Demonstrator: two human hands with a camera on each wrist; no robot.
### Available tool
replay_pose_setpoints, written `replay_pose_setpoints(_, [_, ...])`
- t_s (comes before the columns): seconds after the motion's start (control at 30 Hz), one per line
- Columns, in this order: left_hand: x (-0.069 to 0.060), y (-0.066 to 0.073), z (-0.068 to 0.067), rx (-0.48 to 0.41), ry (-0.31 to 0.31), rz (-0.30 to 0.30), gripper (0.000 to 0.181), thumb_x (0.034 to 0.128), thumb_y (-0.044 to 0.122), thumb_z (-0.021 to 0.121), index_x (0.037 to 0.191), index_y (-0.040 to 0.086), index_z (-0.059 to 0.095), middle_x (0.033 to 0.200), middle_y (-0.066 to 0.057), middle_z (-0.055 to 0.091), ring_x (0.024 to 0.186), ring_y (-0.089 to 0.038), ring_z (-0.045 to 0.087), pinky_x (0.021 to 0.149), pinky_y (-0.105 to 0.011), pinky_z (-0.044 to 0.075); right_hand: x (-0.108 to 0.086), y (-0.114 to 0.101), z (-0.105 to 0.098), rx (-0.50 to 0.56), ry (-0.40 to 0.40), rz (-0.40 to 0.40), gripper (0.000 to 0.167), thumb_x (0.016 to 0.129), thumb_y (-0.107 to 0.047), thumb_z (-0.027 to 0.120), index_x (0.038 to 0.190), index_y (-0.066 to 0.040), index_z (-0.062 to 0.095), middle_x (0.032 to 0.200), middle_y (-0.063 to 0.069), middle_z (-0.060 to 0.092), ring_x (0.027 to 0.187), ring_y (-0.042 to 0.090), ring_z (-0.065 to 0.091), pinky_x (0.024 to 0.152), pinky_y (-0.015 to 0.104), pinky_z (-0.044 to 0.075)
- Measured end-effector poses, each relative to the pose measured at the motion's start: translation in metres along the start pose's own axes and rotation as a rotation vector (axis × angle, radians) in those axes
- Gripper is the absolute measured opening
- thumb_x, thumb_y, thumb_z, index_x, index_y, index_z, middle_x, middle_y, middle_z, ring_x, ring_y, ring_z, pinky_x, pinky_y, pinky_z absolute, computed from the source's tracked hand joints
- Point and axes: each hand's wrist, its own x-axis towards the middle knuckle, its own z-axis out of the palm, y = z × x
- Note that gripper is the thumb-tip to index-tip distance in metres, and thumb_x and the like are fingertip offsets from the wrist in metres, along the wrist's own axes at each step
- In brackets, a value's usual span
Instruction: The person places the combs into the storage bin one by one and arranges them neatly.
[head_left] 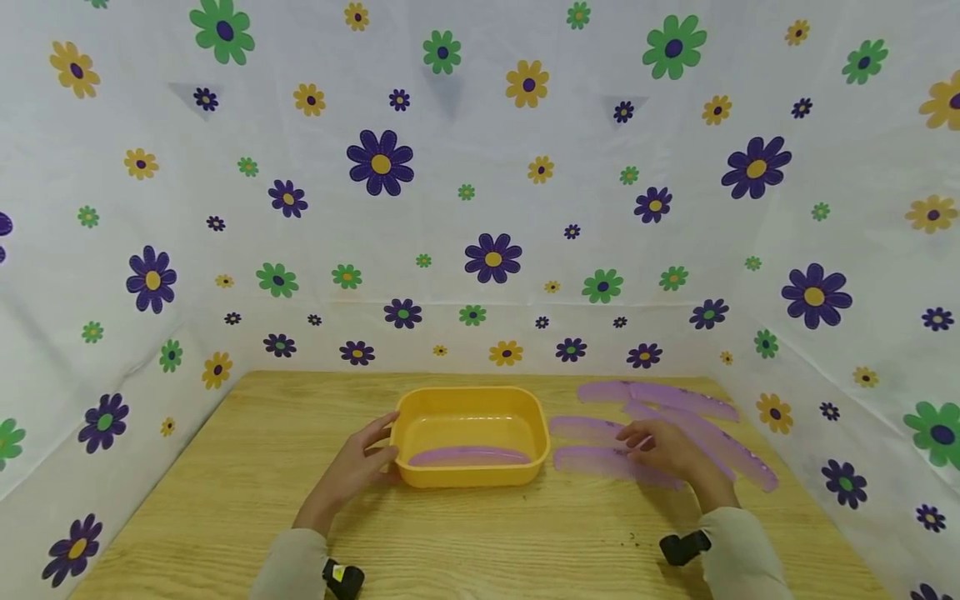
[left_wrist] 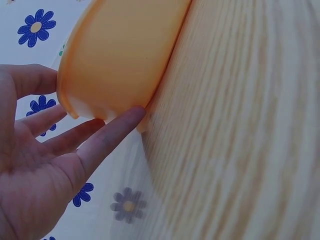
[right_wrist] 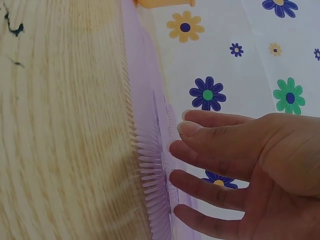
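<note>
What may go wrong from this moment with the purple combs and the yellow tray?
The overlapping combs at the right could catch, so lifting one might drag another. The left hand touches the left end of the yellow tray, so a push might slide it. The nearest comb lies flat under the right hand, so it may be awkward to pick up.

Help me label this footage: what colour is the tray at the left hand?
The tray is orange-yellow all over; the head view shows it best.
</note>
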Motion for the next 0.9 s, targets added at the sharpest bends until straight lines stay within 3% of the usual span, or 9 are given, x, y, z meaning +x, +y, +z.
replay_pose_setpoints(0.33, [0.0017,-0.0037,0.0005,0.004,-0.003,-0.002,0.063,0.1019,0.009,0.056,0.161,0.012,0.034,0.161,-0.026,0.039,0.13,-0.044,0.06,0.088,-0.041,0.065,-0.0013,-0.003,0.0035,0.007,-0.023,0.011,0.024,0.089,0.005,0.071,0.113,0.004,0.071,0.107,0.022,0.072,0.095,0.035,0.068,0.083,0.049,0.061])
replay_pose_setpoints(0.57, [-0.0002,-0.0029,-0.0015,-0.012,-0.02,0.009,0.064,0.1021,0.01,0.057,0.162,0.01,0.033,0.161,-0.028,0.038,0.132,-0.046,0.059,0.089,-0.045,0.064,0.0003,-0.0026,0.0073,-0.032,-0.046,0.029,0.026,0.086,0.005,0.072,0.112,0.001,0.072,0.106,0.017,0.073,0.096,0.032,0.066,0.087,0.051,0.059])
replay_pose_setpoints(0.9, [0.0003,-0.0013,-0.0021,-0.014,-0.019,0.001,0.065,0.102,0.011,0.057,0.162,0.011,0.033,0.161,-0.027,0.038,0.131,-0.045,0.06,0.09,-0.043,0.064,0.0022,-0.0046,0.0086,-0.034,-0.063,0.079,0.03,0.084,0.003,0.077,0.113,-0.003,0.072,0.106,0.012,0.071,0.095,0.026,0.061,0.085,0.044,0.057])
